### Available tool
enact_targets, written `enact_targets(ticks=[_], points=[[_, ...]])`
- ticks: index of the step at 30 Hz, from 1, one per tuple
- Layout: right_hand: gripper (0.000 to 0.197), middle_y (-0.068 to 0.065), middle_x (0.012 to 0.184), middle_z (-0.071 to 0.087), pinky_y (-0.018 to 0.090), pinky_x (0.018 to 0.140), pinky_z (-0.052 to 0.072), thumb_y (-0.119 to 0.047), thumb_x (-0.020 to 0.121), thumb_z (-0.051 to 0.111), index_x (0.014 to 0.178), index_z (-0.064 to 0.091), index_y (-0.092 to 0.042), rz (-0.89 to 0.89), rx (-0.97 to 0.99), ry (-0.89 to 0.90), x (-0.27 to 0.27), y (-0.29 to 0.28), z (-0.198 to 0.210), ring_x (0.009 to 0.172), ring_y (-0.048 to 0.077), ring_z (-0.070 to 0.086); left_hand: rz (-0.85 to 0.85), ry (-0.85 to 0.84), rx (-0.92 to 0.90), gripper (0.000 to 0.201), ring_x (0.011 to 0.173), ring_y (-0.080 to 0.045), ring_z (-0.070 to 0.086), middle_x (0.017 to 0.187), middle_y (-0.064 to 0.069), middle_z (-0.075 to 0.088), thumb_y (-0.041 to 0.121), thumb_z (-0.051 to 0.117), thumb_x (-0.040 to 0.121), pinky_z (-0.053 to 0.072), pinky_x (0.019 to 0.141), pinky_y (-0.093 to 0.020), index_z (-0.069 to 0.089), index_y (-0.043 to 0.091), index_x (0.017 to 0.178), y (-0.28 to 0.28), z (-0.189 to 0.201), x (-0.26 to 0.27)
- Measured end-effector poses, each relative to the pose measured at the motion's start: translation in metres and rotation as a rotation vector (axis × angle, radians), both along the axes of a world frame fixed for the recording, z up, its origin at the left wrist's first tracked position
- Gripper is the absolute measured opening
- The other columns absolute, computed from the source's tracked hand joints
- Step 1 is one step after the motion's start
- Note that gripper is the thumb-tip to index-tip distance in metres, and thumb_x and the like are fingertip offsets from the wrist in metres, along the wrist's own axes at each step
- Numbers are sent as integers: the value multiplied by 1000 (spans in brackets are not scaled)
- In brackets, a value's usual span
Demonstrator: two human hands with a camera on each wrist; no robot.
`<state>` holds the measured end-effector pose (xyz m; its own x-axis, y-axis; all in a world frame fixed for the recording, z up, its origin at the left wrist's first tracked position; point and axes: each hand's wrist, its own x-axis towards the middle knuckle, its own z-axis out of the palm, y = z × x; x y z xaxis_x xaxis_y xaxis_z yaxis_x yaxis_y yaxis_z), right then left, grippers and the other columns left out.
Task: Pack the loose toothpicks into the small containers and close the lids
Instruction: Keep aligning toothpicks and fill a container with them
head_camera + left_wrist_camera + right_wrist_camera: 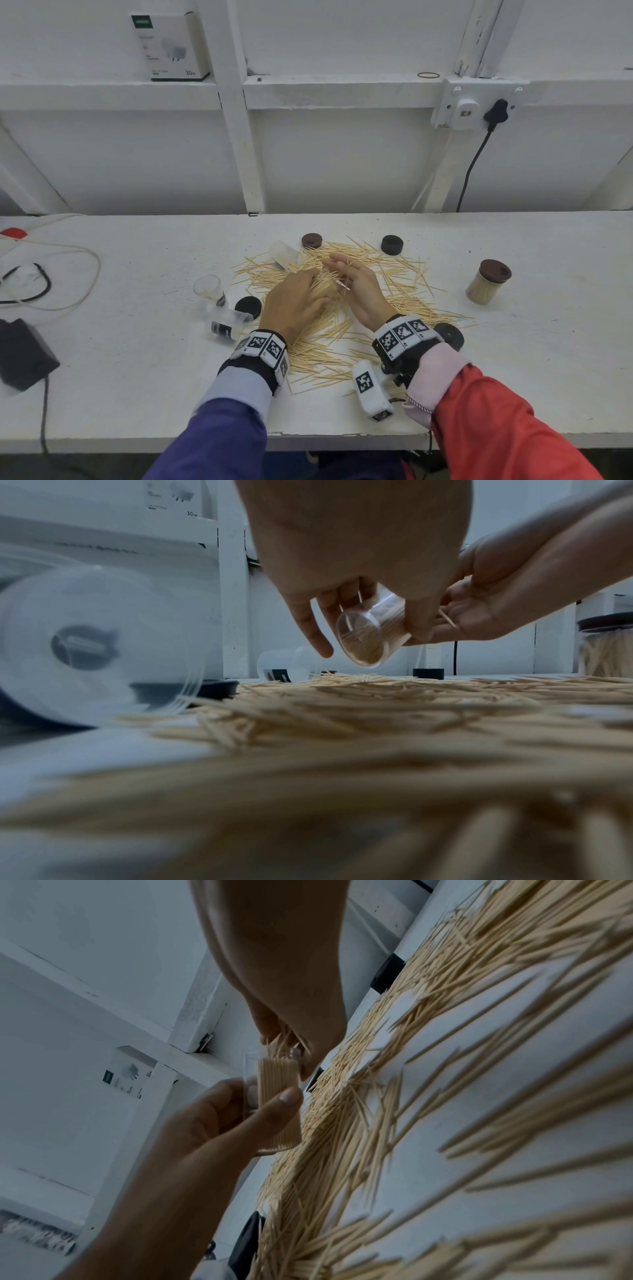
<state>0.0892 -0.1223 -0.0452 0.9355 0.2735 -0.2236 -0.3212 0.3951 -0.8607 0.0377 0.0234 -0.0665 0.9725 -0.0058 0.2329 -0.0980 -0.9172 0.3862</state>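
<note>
Loose toothpicks (329, 346) lie in a wide heap on the white table (137, 377). My left hand (298, 299) grips a clear container (327, 286) packed with toothpicks and holds it tilted above the heap. The left wrist view shows its round base (363, 637) under my left hand (342, 561). My right hand (356, 284) is at the container's mouth, pinching a few toothpicks. In the right wrist view its fingers (291, 1039) meet the picks that stick out of the container (277, 1104), while the left thumb (287, 1099) presses the wall.
Empty clear containers: one upright (209, 289), two on their sides (227, 323) (284, 255). Loose lids: brown (311, 241), black (392, 244) (248, 306) (448, 335). A filled, lidded container (488, 282) stands right. Cables and a black adapter (24, 353) lie left.
</note>
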Motion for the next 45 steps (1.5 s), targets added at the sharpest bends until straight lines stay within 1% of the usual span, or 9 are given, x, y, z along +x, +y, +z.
enact_targets(ticks=[4,12,17,21,25,29,35,39,45], points=[[29,10,120,67,35,90,49,-19,102,47,120,63,-4,19,-41,-22,1,3,2,104,16,62,-4,6,-19,61,118,-15,51,128,3,57,54,56,90,46,88,-33,42,22,140,0,1,-1],[35,5,119,69,38,98,46,-28,103,42,123,61,-6,44,-116,-92,4,5,1,110,17,60,-14,27,-41,63,119,-15,51,129,3,56,55,55,89,45,89,-34,41,22,141,-2,6,-3],[30,3,116,70,38,98,44,-30,102,45,116,62,-10,38,-147,-146,7,8,2,118,17,60,-34,50,-47,62,122,-13,48,132,5,54,52,58,89,43,90,-32,40,23,141,-2,7,-3],[24,7,114,71,41,101,47,-29,102,45,109,58,-11,30,-100,-165,10,11,4,114,20,63,-37,50,-60,60,123,-13,48,133,5,54,49,59,90,44,92,-34,41,22,141,-3,8,-3],[22,10,112,71,38,94,49,-28,102,43,103,57,-11,28,-52,-150,13,12,9,106,23,67,-36,56,-64,61,124,-13,47,133,5,53,50,58,90,44,93,-34,40,22,141,-3,8,-3],[24,15,110,70,46,100,48,-26,104,40,99,57,-9,16,5,-129,17,11,11,101,27,69,-33,58,-58,62,125,-13,46,134,5,52,52,57,90,45,94,-35,40,22,141,-3,8,-3],[29,12,114,70,53,109,37,-29,105,35,97,56,-11,-28,2,-161,14,13,7,110,27,66,-38,56,-65,62,127,-13,45,136,5,51,51,57,90,44,95,-35,40,22,142,-3,9,-4],[30,7,115,71,51,113,32,-32,104,35,94,56,-15,-61,-34,-184,12,14,5,113,23,64,-37,53,-66,61,127,-13,45,137,5,51,51,57,91,43,95,-34,40,22,142,-4,10,-5],[28,13,118,68,45,110,38,-30,105,36,95,56,-13,-24,-2,-160,7,14,8,117,24,62,-23,41,-93,61,126,-12,46,137,6,52,52,57,90,44,94,-35,41,23,141,-3,8,-5]])
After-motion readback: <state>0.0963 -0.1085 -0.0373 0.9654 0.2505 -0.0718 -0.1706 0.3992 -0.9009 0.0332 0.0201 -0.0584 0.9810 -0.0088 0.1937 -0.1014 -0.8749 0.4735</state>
